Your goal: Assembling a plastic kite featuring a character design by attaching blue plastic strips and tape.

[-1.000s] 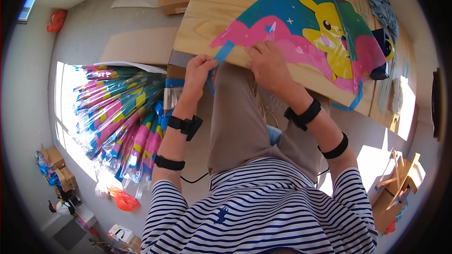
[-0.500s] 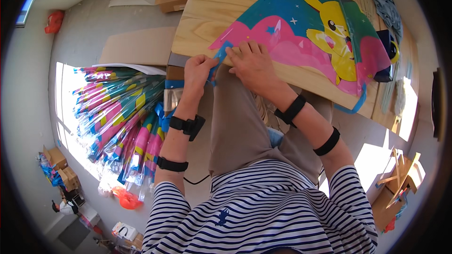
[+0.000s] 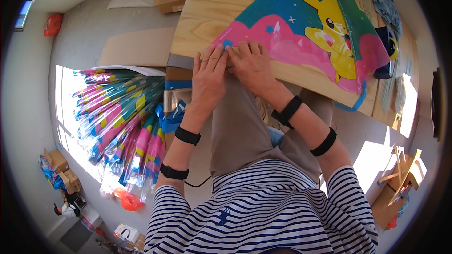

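A kite of thin printed film [image 3: 292, 42] lies on the wooden table [image 3: 207, 4]. It is pink, blue and green, with a yellow cartoon figure. My left hand [image 3: 208, 80] rests with its fingers stretched out flat at the kite's near-left corner, by the table edge. Beside it, my right hand [image 3: 252, 66] lies over the same corner, fingers apart and tips pressing on the film. A bit of blue ribbon [image 3: 227, 43] shows between the fingertips of both hands; the rest of it is hidden under them.
Left of my legs, many folded kites in clear sleeves [image 3: 117, 117] are heaped. Blue ribbon [image 3: 172, 117] lies by them. Another blue strip [image 3: 355, 103] hangs off the table's near edge. Thin rods [image 3: 402, 94] and a grey cloth [image 3: 387, 7] lie at the right.
My left hand has let go of the blue ribbon it pinched and moved up and right, flattening onto the kite's corner. My right hand has stayed in place.
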Tool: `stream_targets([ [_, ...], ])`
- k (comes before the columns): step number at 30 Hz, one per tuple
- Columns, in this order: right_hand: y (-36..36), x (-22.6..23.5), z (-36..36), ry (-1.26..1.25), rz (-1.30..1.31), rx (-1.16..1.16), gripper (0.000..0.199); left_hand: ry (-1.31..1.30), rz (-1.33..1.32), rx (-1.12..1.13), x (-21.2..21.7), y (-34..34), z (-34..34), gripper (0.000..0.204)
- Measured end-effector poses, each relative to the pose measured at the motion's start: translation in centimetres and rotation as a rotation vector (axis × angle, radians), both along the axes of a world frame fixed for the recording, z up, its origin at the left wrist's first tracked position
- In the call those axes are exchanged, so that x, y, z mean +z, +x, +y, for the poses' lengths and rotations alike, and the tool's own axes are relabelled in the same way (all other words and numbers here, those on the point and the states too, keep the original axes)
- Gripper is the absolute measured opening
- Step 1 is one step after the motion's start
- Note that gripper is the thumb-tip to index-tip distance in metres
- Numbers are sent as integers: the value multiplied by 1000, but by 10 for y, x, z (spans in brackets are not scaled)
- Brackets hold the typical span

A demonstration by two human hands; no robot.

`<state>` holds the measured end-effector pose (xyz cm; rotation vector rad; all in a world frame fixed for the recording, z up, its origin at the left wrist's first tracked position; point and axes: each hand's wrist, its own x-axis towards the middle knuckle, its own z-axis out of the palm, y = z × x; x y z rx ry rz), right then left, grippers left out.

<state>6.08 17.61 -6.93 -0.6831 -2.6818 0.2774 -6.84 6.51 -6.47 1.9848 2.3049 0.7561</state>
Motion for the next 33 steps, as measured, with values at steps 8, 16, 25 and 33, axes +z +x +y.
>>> stream_targets([
  [8, 0, 0, -2, -10, 22, -31, 63, -46, 17, -33, -7, -7, 1, 56],
  [16, 1, -2, -1, -37, 10, -38, 62, -32, 38, -42, -6, -5, 5, 55],
  [25, 0, -5, -4, -10, 21, -56, 58, -24, 36, -35, -8, -5, 7, 54],
  [33, -1, -7, -9, 22, 52, -80, 50, -62, 31, -33, -3, -4, 8, 59],
])
